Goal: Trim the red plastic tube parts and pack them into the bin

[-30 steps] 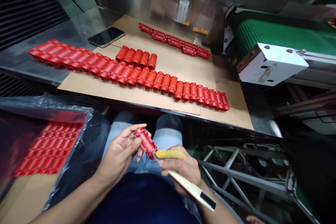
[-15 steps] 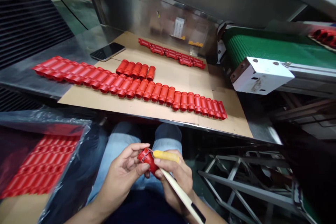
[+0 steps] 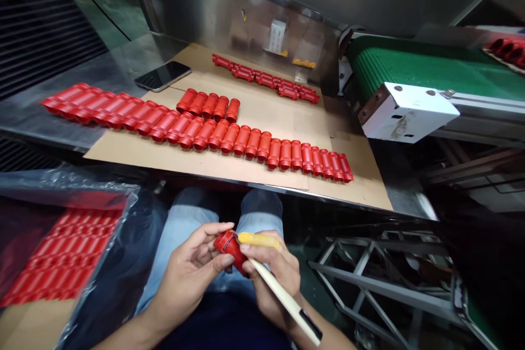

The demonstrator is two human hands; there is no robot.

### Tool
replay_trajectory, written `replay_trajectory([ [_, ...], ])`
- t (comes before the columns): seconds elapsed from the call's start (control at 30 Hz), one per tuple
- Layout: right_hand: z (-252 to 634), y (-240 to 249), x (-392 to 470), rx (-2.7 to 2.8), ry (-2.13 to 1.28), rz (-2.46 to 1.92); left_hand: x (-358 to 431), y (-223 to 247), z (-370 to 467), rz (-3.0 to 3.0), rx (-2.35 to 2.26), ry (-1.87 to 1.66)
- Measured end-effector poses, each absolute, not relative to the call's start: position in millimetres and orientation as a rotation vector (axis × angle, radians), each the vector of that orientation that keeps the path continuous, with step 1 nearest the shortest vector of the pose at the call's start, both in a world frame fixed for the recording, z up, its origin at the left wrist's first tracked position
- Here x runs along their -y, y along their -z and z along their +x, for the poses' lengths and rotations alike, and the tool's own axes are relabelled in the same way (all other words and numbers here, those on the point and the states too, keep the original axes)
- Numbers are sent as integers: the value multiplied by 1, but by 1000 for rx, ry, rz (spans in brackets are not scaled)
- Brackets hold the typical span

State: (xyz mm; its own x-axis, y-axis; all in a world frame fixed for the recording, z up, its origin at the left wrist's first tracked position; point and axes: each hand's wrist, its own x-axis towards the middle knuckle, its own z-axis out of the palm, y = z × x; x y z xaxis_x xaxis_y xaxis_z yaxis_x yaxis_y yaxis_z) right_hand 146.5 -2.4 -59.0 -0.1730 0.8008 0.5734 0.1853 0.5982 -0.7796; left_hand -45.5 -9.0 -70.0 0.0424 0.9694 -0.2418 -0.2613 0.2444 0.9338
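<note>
Above my lap, my left hand (image 3: pixel 200 262) has its thumb and fingers closed on a short red plastic tube (image 3: pixel 232 249) with a flared end. The tube is tilted, and its lower end reaches my right hand (image 3: pixel 274 268). That hand grips a slim cream-coloured tool handle (image 3: pixel 283 298) with a black band near its back end. The tool's working end is hidden. Along the top of the right hand lies a yellow rounded piece (image 3: pixel 258 240), its tip at the tube's rim; I cannot tell whether it is a finger cover or a handle.
A long row of red tubes (image 3: pixel 205 131) crosses the cardboard sheet (image 3: pixel 336 188) on the metal table. A shorter row (image 3: pixel 209 105) and a phone (image 3: pixel 163 76) lie behind. Left is a plastic-lined box (image 3: pixel 127 208) of red tubes; right, a green conveyor belt (image 3: pixel 410 65).
The view has shifted slightly, so the table appears a little higher and further left. Both hands keep their hold, and the tube's pose looks nearly the same.
</note>
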Motion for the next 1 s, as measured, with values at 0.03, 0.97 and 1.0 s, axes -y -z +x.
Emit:
replay_trajectory([
  [0.03,146,59,3,1680,-680,-836,10,70,-45,845,-1126,-1146],
  [0.97,155,53,4,1775,-832,-906,16,72,-45,972,-1236,-1191],
  [1.0,154,55,3,1819,-787,-870,17,73,-44,996,-1243,-1213],
])
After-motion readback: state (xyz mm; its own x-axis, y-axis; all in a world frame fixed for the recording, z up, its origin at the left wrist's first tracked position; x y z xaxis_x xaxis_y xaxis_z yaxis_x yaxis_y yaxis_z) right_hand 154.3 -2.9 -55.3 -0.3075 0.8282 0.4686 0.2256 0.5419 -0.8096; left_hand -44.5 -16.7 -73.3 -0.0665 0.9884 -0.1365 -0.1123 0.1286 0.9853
